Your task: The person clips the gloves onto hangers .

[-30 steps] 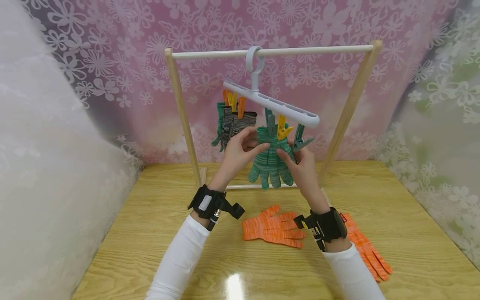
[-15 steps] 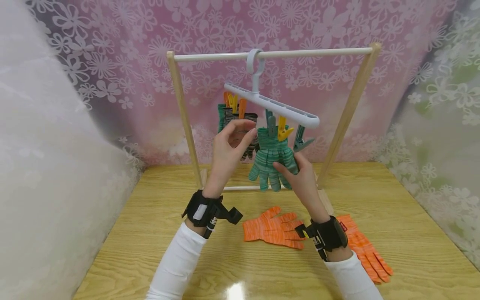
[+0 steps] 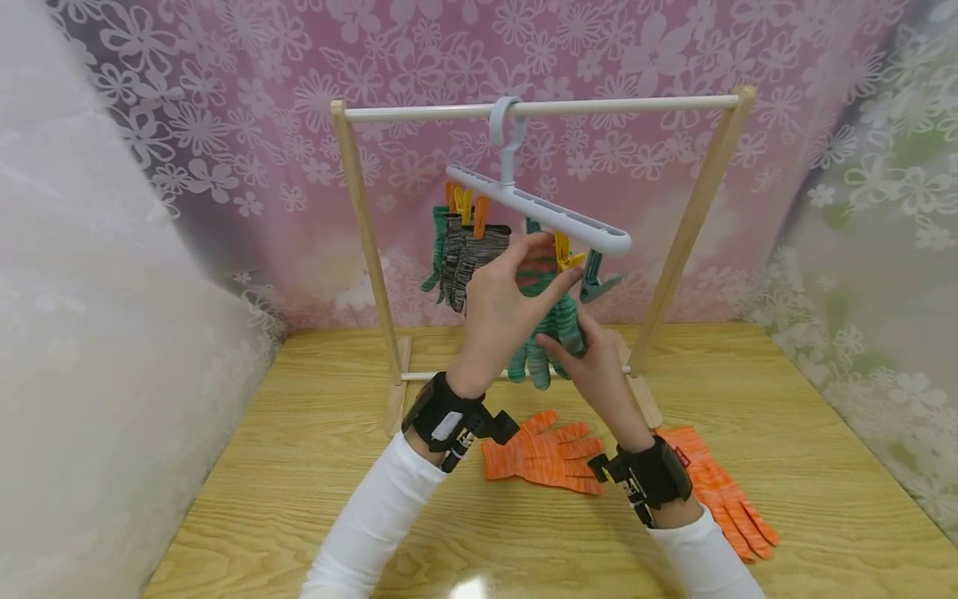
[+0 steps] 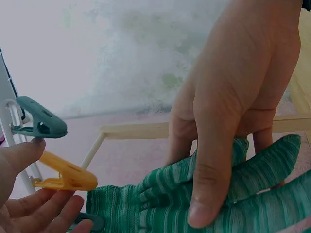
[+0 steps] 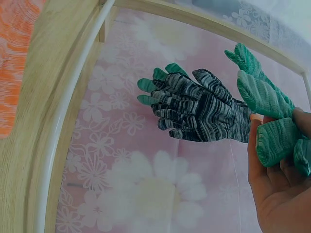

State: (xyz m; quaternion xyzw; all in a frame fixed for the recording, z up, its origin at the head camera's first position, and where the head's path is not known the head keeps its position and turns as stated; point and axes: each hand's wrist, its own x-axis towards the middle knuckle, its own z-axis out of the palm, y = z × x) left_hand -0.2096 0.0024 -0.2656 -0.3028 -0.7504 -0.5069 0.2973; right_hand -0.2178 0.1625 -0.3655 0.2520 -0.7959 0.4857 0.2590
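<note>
My left hand (image 3: 500, 312) is at the yellow clothespin (image 4: 68, 177), with thumb and fingers on either side of its handles. The clothespin hangs from the white hanger (image 3: 550, 212), beside the cuff of a green striped knit glove (image 4: 160, 206). A dark green clothespin (image 4: 92, 222) is at that cuff too, partly hidden behind the left fingers. My right hand (image 3: 599, 370) pinches the glove lower down, thumb on the near face, fingers behind; its finger ends hang below. Another dark green clothespin (image 3: 595, 283) hangs at the hanger's near end, holding nothing.
The hanger hooks over the white bar (image 3: 629, 105) of a wooden rack (image 3: 359, 225). Black-and-grey gloves (image 5: 199, 107) and another green glove (image 3: 439, 249) hang at its far end from orange and yellow clothespins (image 3: 466, 204). Two orange gloves (image 3: 539, 453) lie on the table (image 3: 299, 499).
My left hand let go of the green glove, drew away to the left, then came back right and up to the yellow clothespin. The right hand slid slightly lower on the glove.
</note>
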